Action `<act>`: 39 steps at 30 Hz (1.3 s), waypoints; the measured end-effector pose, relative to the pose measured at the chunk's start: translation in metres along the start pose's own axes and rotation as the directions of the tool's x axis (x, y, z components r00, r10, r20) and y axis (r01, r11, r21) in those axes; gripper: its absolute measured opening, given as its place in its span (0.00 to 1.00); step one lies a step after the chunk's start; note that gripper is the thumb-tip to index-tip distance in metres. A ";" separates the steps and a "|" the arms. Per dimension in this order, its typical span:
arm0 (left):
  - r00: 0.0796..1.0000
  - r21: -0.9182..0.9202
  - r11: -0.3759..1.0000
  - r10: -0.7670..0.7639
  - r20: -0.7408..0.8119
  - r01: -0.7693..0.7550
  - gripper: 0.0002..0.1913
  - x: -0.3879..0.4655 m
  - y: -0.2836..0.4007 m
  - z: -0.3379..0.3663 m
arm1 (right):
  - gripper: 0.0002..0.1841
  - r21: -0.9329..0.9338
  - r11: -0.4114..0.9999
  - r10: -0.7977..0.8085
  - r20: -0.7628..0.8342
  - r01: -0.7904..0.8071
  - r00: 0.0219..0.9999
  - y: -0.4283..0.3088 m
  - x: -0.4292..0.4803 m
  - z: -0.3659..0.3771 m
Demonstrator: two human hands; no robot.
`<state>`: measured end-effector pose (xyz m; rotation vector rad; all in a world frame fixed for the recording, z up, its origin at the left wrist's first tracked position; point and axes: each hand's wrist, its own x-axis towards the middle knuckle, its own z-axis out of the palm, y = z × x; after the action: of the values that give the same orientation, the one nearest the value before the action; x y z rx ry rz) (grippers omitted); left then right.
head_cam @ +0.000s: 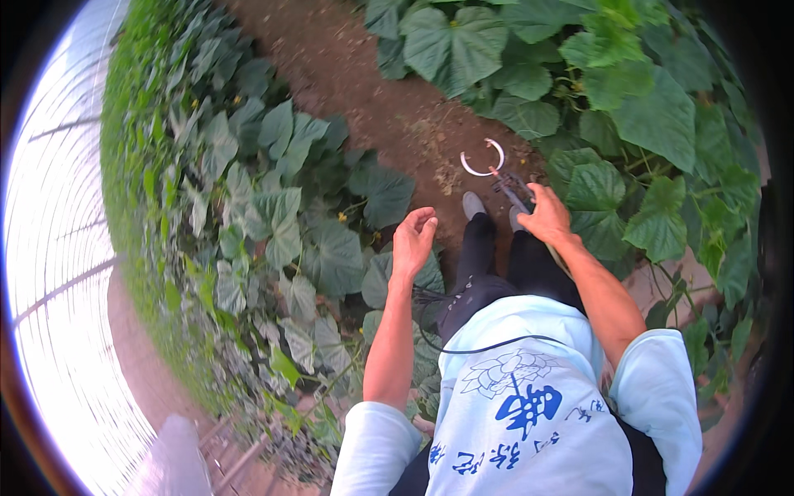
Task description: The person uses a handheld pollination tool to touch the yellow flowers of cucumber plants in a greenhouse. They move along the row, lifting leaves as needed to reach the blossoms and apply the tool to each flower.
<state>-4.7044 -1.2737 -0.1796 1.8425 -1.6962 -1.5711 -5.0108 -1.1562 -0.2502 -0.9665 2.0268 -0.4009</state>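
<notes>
In the head view my right hand (548,212) grips a dark handle-like tool (513,194) in front of my right foot. A white, nearly closed ring (482,172) with a reddish part shows at the tool's far end, over the soil path. What the tool is exactly, I cannot tell. My left hand (415,240) is raised beside the leaves on the left, its fingers loosely bent and nothing in them. A thin black cable (496,348) runs across the front of the light blue shirt.
Large-leaved vines with small yellow flowers line both sides, a left row (329,248) and a right row (657,124). A bare soil path (347,80) runs between them. Far left stands the curved greenhouse wall (56,204). A pale translucent object (170,456) is at the lower left.
</notes>
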 end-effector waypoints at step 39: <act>0.938 -0.884 0.464 -0.327 -0.112 0.057 0.35 0.108 -0.033 -0.207 | 0.43 -0.071 0.994 -0.090 -0.039 0.087 0.995 -0.234 0.158 0.055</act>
<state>-4.5494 -1.4514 -0.1753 1.5465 -0.3347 -1.6712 -4.9089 -1.4246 -0.2344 -1.1018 2.0531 -0.4037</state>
